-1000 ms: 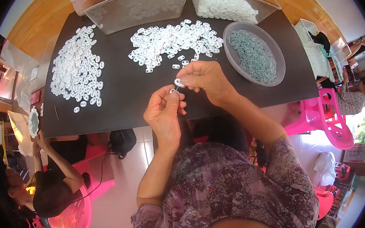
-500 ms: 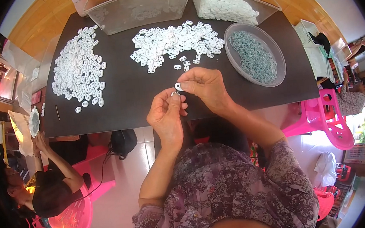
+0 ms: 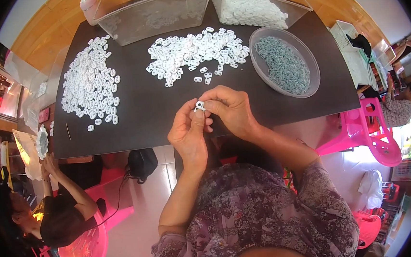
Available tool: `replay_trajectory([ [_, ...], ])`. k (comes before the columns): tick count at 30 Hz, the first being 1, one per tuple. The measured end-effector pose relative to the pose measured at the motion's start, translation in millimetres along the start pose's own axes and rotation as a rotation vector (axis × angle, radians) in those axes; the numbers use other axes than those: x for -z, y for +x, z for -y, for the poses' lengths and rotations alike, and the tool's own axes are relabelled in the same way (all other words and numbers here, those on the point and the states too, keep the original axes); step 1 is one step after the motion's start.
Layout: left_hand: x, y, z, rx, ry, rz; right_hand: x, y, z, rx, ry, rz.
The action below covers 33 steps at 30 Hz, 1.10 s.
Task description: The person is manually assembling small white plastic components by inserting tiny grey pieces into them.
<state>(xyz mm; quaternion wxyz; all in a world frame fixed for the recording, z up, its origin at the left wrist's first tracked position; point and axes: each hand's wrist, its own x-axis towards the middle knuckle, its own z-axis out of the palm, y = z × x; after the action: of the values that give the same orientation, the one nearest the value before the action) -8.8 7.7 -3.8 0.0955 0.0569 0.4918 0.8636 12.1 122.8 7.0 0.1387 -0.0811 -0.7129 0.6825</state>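
Observation:
In front of my chest, at the table's near edge, both hands meet around small white plastic pieces with holes [image 3: 200,105]. The thumb and fingers of my left hand [image 3: 188,132] pinch them from below. My right hand [image 3: 233,111] grips them from the right side, its thumb and forefinger closed. Whether these are two pieces pressed together is hard to tell, since the fingertips cover part of them. Just beyond lies a heap of similar white two-hole pieces [image 3: 190,55]. Another heap, of oval white pieces [image 3: 91,84], spreads at the left.
A round clear bowl [image 3: 313,79] of small grey metal screws stands on the dark table [image 3: 147,118]'s right. Behind are a clear bin [image 3: 153,21], a second bin of white pieces [image 3: 254,11] and a pink bottle [image 3: 89,9]. A person [image 3: 63,219] sits at left.
The white piece in my right fingers has come down onto the one in my left, closing the small gap between them. The view has shifted slightly.

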Motion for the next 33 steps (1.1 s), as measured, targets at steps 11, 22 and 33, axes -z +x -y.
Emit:
replay_trajectory([
  [11, -1.8, 4.0, -2.3, 0.086, -0.067, -0.027, 8.3, -6.2, 5.3, 0.435, -0.458, 0.041],
  [22, -4.2, -1.7, -8.9, 0.093, -0.037, -0.01, 9.0, -7.5, 6.3, 0.635, -0.586, -0.069],
  [33, 3.6, -3.7, -12.6, 0.096, 0.078, 0.021, 5.7, -15.0, 0.1, 0.614, -0.557, -0.103],
])
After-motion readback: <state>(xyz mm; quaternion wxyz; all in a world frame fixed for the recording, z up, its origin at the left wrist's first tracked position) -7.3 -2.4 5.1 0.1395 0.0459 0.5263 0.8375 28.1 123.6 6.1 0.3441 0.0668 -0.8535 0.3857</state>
